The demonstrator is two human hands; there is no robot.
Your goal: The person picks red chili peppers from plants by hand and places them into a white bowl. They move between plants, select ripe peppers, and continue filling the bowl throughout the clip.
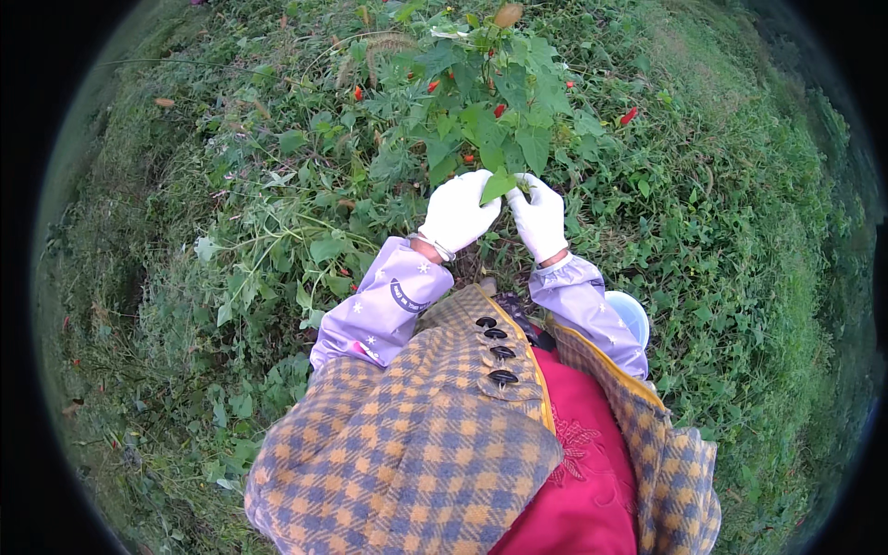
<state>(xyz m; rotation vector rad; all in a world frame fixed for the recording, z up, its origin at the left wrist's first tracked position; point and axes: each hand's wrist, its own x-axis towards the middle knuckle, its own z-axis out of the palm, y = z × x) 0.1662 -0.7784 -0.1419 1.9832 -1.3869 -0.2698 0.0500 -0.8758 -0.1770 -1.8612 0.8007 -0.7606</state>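
Both my hands wear white gloves and meet in front of me at the lower edge of a leafy green plant. My left hand (459,214) has its fingers curled at a green leaf (498,186), whose blade partly covers the fingertips. Close beside it on the right, my right hand (539,215) bends thumb and fingers toward the same leaf and its stem; whether either hand grips it cannot be told. Red chili peppers (499,111) hang among the leaves just above the hands, and another red pepper (628,116) shows farther right.
A pale round plastic container (628,316) stands by my right forearm, partly hidden by the sleeve. Dense weeds and vines (277,277) surround me, with seed heads (388,45) of grass beyond the plant. My open checked coat (416,444) fills the lower middle.
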